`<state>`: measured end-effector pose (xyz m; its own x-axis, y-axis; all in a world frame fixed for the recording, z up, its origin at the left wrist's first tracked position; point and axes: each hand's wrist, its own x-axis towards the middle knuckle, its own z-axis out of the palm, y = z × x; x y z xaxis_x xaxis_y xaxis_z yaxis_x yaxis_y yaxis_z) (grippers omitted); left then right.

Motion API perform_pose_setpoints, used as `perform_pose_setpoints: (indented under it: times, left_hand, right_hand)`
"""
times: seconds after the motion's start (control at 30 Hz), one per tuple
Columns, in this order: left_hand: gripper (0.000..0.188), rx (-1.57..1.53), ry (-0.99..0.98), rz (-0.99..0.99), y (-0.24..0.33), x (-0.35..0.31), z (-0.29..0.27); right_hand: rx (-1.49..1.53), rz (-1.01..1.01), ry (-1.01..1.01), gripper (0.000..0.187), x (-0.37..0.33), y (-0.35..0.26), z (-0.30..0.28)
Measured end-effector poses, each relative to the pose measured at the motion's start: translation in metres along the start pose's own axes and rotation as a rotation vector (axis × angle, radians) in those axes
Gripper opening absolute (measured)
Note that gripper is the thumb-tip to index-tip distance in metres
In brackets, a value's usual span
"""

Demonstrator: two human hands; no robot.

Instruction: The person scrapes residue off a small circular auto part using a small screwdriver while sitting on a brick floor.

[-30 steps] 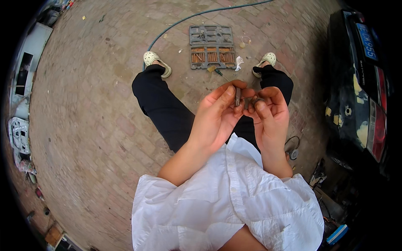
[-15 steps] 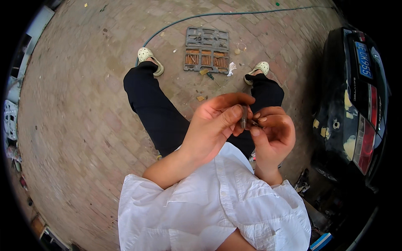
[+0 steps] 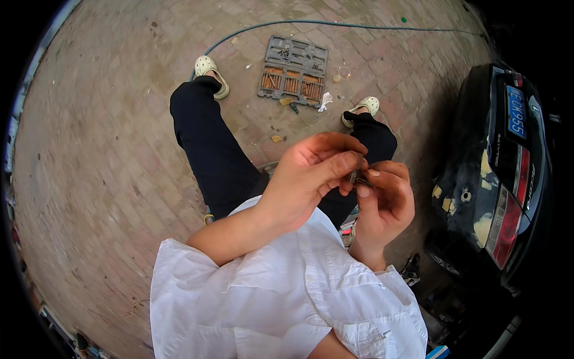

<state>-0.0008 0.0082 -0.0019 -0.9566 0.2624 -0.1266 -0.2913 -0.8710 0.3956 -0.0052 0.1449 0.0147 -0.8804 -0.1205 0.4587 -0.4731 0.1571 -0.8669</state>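
Observation:
My left hand is closed, thumb pressed against the fingers around a small dark metal piece. Close against it, my right hand pinches a small dark bit at the same spot with thumb and fingertips. The fingers cover most of both, so their exact kind does not show. Both hands are held above my lap, in front of my white shirt. Beyond them on the ground lies an open grey tool case, its compartments filled with several rusty, rod-like pieces.
Beside the case lie a dark-green-handled tool, a crumpled white tissue and a yellowish scrap. A hose curves across the brick paving. At right stands a dark car with patched bodywork.
The view has shifted slightly. My thumb and fingers now cover more of the metal piece in my left hand, which showed longer before. Both hands stay together.

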Motion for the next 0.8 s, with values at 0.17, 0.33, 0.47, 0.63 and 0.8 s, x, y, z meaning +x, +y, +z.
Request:
perform_pose_setpoints:
  times: [0.17, 0.33, 0.47, 0.63, 0.8]
  left_hand:
    - [0.029, -0.090, -0.055, -0.055, -0.003, 0.002, 0.002]
    - [0.030, -0.111, -0.053, -0.094, -0.003, -0.001, 0.004]
    - [0.031, -0.101, -0.077, -0.076, -0.003, 0.000, 0.004]
    - [0.034, -0.081, -0.057, -0.066, -0.005, -0.001, 0.003]
    - [0.025, -0.100, -0.060, -0.069, -0.004, 0.000, 0.001]
  right_hand:
    - [0.097, 0.071, 0.146, 0.025, 0.000, -0.010, 0.005]
    - [-0.086, -0.226, 0.002, 0.028, 0.006, -0.002, -0.003]
    - [-0.311, -0.422, -0.008, 0.030, 0.012, -0.005, -0.007]
    - [-0.128, -0.405, -0.089, 0.032, 0.010, 0.002, -0.010]
    - [-0.204, -0.407, -0.164, 0.025, 0.014, -0.003, -0.010]
